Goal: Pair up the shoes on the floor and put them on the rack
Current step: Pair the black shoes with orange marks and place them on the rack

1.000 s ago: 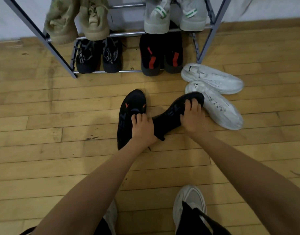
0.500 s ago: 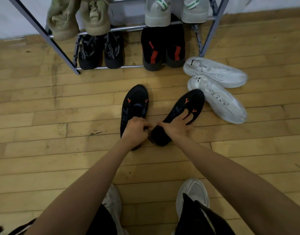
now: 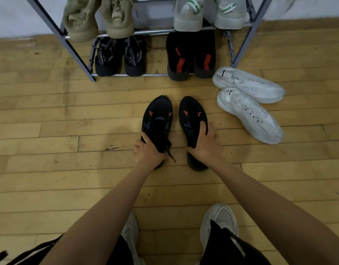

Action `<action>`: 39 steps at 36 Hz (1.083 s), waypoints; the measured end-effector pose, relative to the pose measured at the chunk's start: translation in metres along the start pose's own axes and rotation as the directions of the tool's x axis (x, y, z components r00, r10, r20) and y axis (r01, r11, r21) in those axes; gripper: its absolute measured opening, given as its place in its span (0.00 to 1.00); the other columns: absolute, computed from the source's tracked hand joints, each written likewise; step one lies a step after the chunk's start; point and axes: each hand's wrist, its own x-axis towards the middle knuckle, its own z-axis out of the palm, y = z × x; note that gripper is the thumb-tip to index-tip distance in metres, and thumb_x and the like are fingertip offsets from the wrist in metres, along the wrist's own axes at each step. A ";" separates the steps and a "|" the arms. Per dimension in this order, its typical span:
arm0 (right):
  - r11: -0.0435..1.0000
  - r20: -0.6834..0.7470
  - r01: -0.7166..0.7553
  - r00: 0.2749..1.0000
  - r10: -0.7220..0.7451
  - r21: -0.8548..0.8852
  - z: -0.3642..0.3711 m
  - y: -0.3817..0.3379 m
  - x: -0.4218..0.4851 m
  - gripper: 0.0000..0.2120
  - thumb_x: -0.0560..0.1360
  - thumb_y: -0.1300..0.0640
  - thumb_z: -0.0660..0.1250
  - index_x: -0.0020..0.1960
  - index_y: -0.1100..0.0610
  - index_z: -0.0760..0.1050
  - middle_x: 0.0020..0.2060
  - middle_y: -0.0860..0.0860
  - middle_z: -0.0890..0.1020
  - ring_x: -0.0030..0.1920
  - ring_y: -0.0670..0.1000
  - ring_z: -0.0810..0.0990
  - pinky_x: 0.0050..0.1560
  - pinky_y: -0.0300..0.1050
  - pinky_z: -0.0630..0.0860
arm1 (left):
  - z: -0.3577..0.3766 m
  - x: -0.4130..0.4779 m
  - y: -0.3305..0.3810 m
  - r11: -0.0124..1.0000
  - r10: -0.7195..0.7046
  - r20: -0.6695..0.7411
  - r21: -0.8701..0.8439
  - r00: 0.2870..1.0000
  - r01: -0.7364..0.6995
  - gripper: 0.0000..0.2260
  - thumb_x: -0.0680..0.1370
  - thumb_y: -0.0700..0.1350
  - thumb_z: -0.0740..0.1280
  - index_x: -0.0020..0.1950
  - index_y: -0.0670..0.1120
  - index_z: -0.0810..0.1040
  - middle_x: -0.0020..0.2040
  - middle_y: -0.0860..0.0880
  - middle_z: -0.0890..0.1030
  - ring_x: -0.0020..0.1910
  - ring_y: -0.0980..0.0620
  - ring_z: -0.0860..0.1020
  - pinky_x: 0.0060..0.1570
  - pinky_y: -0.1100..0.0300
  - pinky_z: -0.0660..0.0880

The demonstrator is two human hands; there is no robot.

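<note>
Now the left black shoe is gripped at its heel end by the left hand, the right black shoe by the right hand, side by side on the floor before the rack. Light and bendy they seem; the heel is best held.

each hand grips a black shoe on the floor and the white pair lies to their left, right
Not quite. The left hand grips the left black shoe and the right hand the right black shoe, on the floor, but the head view shows the white pair to their right, not left.
</note>
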 end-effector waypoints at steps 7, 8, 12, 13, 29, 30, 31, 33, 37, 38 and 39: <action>0.992 0.090 -0.097 0.990 0.105 -0.082 0.019 0.020 -0.016 0.57 0.66 0.36 0.69 0.76 0.53 0.33 0.69 0.62 0.60 0.64 0.62 0.68 0.64 0.55 0.68 | 0.002 -0.006 0.001 0.994 0.081 0.014 0.076 0.997 -0.081 0.49 0.72 0.57 0.69 0.77 0.45 0.36 0.70 0.35 0.58 0.63 0.36 0.68 0.61 0.49 0.70; 0.993 0.086 -0.090 0.992 0.097 -0.079 0.019 0.019 -0.016 0.55 0.67 0.37 0.69 0.76 0.51 0.34 0.68 0.62 0.62 0.62 0.62 0.69 0.63 0.55 0.69 | -0.001 -0.005 0.001 0.995 0.074 0.032 0.062 0.997 -0.075 0.49 0.71 0.56 0.69 0.77 0.45 0.36 0.71 0.35 0.57 0.63 0.36 0.68 0.61 0.49 0.70; 0.989 0.123 -0.116 0.987 0.104 0.095 0.007 0.019 -0.018 0.50 0.68 0.41 0.70 0.76 0.43 0.39 0.67 0.62 0.60 0.62 0.64 0.68 0.64 0.56 0.70 | -0.023 -0.003 0.003 0.968 0.039 0.115 -0.252 0.993 -0.008 0.47 0.69 0.53 0.72 0.78 0.50 0.43 0.70 0.38 0.59 0.66 0.35 0.66 0.61 0.45 0.71; 0.976 0.136 -0.127 0.985 0.103 0.175 0.001 0.019 -0.018 0.49 0.67 0.42 0.71 0.77 0.43 0.42 0.67 0.62 0.60 0.62 0.64 0.68 0.64 0.55 0.70 | -0.031 -0.004 0.005 0.928 0.042 0.144 -0.372 0.989 0.014 0.46 0.68 0.51 0.73 0.77 0.51 0.47 0.69 0.39 0.61 0.65 0.36 0.67 0.60 0.45 0.71; 0.701 -0.087 0.128 0.992 -0.093 0.702 -0.154 -0.040 -0.055 0.39 0.67 0.52 0.73 0.74 0.43 0.59 0.69 0.47 0.67 0.64 0.48 0.68 0.55 0.43 0.70 | -0.191 -0.076 0.039 0.628 0.231 0.103 -0.775 0.967 -0.068 0.34 0.68 0.44 0.74 0.70 0.52 0.64 0.58 0.45 0.73 0.56 0.42 0.72 0.52 0.50 0.75; 0.696 -0.134 0.171 0.985 -0.108 0.698 -0.160 -0.044 -0.060 0.39 0.68 0.52 0.73 0.74 0.43 0.59 0.69 0.47 0.67 0.64 0.48 0.68 0.55 0.43 0.70 | -0.199 -0.082 0.040 0.632 0.247 0.069 -0.768 0.966 -0.107 0.35 0.68 0.44 0.74 0.71 0.52 0.63 0.58 0.46 0.73 0.55 0.43 0.72 0.49 0.52 0.74; 0.695 -0.173 0.208 0.977 -0.121 0.689 -0.166 -0.048 -0.065 0.39 0.68 0.52 0.73 0.74 0.43 0.59 0.69 0.47 0.67 0.66 0.49 0.68 0.56 0.45 0.71 | -0.208 -0.089 0.041 0.635 0.262 0.031 -0.758 0.964 -0.149 0.37 0.68 0.45 0.74 0.73 0.53 0.61 0.58 0.47 0.72 0.55 0.44 0.72 0.46 0.54 0.73; 0.694 -0.239 0.277 0.959 -0.154 0.665 -0.181 -0.058 -0.075 0.40 0.68 0.52 0.74 0.74 0.44 0.59 0.70 0.49 0.67 0.68 0.52 0.68 0.61 0.48 0.72 | -0.227 -0.101 0.045 0.645 0.278 -0.047 -0.731 0.960 -0.222 0.41 0.67 0.46 0.74 0.75 0.54 0.57 0.61 0.48 0.69 0.57 0.44 0.71 0.48 0.54 0.71; 0.680 -0.346 0.376 0.919 -0.189 0.629 -0.214 -0.081 -0.092 0.41 0.67 0.53 0.74 0.75 0.45 0.59 0.69 0.51 0.69 0.67 0.54 0.70 0.64 0.53 0.73 | -0.269 -0.124 0.053 0.627 0.301 -0.199 -0.696 0.932 -0.351 0.45 0.65 0.50 0.74 0.76 0.57 0.54 0.69 0.45 0.66 0.62 0.41 0.70 0.56 0.50 0.73; 0.696 -0.364 0.383 0.913 -0.185 0.607 -0.224 -0.087 -0.096 0.41 0.67 0.51 0.74 0.75 0.43 0.58 0.69 0.52 0.68 0.68 0.55 0.69 0.65 0.55 0.72 | -0.279 -0.130 0.055 0.614 0.307 -0.237 -0.690 0.922 -0.382 0.44 0.65 0.50 0.74 0.76 0.57 0.54 0.69 0.45 0.67 0.61 0.42 0.71 0.54 0.50 0.74; 0.718 -0.380 0.388 0.907 -0.185 0.577 -0.234 -0.092 -0.099 0.41 0.67 0.50 0.74 0.74 0.42 0.58 0.69 0.52 0.67 0.68 0.56 0.68 0.65 0.57 0.71 | -0.290 -0.135 0.057 0.600 0.311 -0.274 -0.686 0.910 -0.412 0.44 0.66 0.49 0.74 0.76 0.57 0.54 0.69 0.45 0.67 0.59 0.43 0.71 0.52 0.51 0.75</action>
